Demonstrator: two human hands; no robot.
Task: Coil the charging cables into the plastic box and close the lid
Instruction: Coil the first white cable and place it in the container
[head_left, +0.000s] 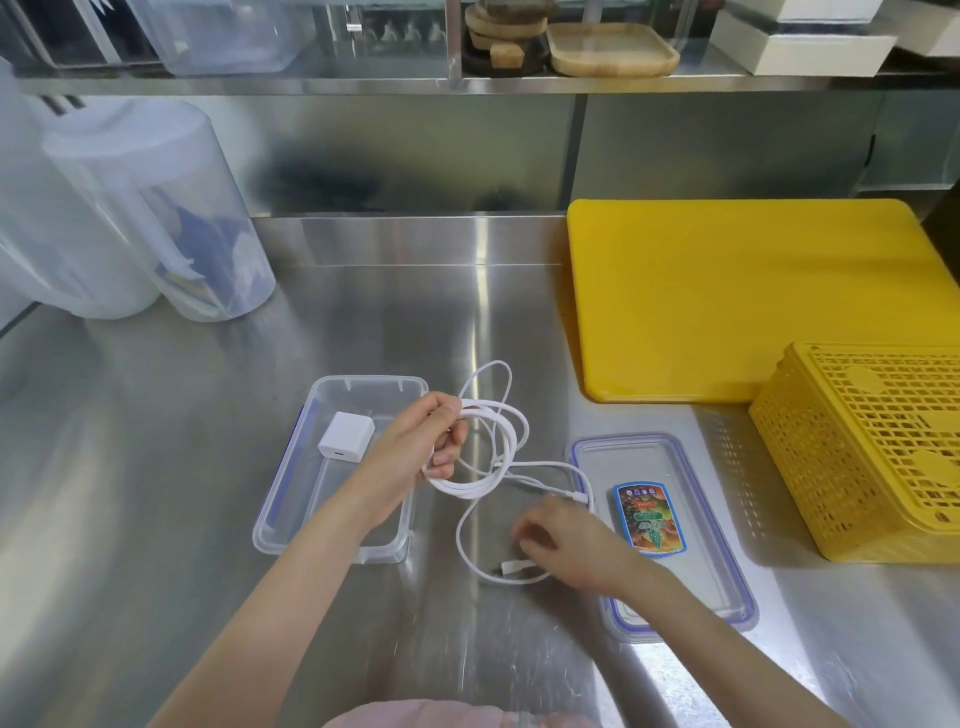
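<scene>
A clear plastic box (291, 499) lies open on the steel counter, with a white charger plug (346, 435) inside. My left hand (415, 457) grips several loops of a white charging cable (511, 441) just right of the box. The cable's loose end trails down to a connector (514, 567) on the counter. My right hand (566, 545) hovers over that end with fingers curled, touching the cable near the connector. The box lid (727, 582), clear with a blue seal and a colourful label, lies flat to the right.
A yellow cutting board (727, 296) lies at the back right, and a yellow perforated basket (872, 447) stands upside down at the right. Large clear containers (156, 218) stand at the back left. A shelf with wooden trays runs above.
</scene>
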